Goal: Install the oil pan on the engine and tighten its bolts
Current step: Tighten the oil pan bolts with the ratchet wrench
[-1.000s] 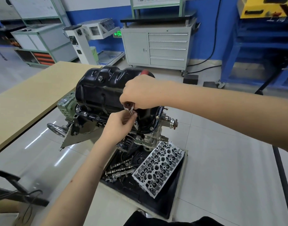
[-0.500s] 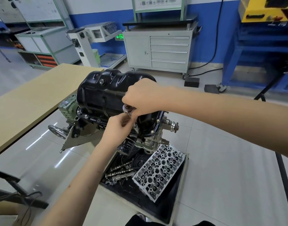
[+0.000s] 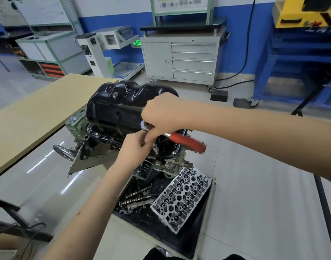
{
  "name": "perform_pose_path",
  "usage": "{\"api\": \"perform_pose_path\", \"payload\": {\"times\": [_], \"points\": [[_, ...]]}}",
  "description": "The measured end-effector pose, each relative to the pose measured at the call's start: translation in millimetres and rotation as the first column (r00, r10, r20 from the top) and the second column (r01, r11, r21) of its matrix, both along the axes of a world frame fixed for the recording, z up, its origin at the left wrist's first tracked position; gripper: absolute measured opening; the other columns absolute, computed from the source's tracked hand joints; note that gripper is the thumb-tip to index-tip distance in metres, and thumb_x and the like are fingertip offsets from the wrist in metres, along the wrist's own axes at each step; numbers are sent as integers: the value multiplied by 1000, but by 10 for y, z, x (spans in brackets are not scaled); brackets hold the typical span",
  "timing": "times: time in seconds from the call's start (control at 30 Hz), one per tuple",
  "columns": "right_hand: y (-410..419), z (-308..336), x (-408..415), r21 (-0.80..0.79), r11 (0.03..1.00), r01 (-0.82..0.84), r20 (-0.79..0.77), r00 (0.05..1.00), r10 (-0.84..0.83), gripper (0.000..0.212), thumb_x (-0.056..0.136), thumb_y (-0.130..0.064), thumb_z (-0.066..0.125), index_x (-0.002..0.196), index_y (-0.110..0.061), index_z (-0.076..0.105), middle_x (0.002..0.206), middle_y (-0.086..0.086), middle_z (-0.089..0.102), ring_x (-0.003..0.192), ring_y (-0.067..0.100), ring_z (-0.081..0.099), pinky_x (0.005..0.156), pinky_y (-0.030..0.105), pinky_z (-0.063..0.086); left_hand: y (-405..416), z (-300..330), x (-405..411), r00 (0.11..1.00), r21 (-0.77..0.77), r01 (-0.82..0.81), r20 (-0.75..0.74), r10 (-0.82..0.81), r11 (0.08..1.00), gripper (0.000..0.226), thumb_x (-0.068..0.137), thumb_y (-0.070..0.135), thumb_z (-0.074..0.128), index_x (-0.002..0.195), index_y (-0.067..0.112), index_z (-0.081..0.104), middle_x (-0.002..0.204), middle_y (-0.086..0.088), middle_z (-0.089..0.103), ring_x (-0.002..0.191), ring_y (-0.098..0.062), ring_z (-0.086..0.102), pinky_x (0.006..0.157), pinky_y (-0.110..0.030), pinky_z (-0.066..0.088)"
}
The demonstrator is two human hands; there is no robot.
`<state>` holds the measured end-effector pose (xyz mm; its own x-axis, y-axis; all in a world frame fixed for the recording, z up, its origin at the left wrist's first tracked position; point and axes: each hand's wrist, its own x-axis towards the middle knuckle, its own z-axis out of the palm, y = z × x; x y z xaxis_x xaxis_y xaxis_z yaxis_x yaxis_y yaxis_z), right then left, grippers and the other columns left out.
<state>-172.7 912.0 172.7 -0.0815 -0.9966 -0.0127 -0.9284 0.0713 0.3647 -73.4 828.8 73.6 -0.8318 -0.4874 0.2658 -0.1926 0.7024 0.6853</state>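
Oil pan [image 3: 123,107], glossy black, sits upside-down atop the engine [image 3: 104,139] in the middle of the frame, its flange lying along the block's edge. At far left a tan bench [image 3: 35,117] runs diagonally across the frame, and just right of it a metal handwheel [image 3: 64,153] sticks out from the engine stand. Toward the centre, the left hand [image 3: 131,150] reaches up from below, its fingers curled and pinching the socket extension [image 3: 155,148] at the pan's near flange. Directly above it the right hand [image 3: 161,114] comes in from the right edge, fingers curled down over the silver head of the ratchet [image 3: 147,126]; its red handle [image 3: 188,142] juts rightward, blurred. Below the hands, a black tray [image 3: 204,212] on the floor carries camshafts [image 3: 136,198] on its left and a cylinder head [image 3: 181,199] on its right. Behind, at upper centre-right, stands a grey drawer cabinet [image 3: 181,61].
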Motion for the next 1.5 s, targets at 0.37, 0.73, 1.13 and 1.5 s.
{"api": "perform_pose_path", "payload": {"times": [0.37,0.73,1.13,1.5], "points": [[30,-37,128,-92,993,73,95,993,-64,32,86,-36,54,67,-13,43,69,-2,42,58,19,41,45,25,22,-42,49,20,997,52,58,55,-61,997,38,91,12,51,55,5,43,47,1,29,46,-11,22,42,-17,21],[38,-27,176,-86,994,60,66,996,-55,9,87,-21,54,81,-19,48,84,0,50,74,25,51,50,26,27,-24,126,55,991,112,114,62,-122,987,25,94,13,49,73,4,60,42,-6,41,37,-1,43,41,-10,29],[76,-12,185,-127,983,131,125,985,-115,26,87,-20,50,65,-12,38,64,-4,37,52,16,37,45,24,18,-88,82,23,983,5,138,125,-137,990,34,93,18,49,63,4,50,53,-14,40,51,-17,30,51,-23,24],[89,-9,230,-86,985,151,258,958,-124,5,85,-16,52,82,-13,56,56,-1,31,65,25,40,52,31,32,-80,89,-6,979,-9,101,177,-97,995,38,93,18,49,58,5,45,46,1,32,41,-9,29,45,-19,22]]}}
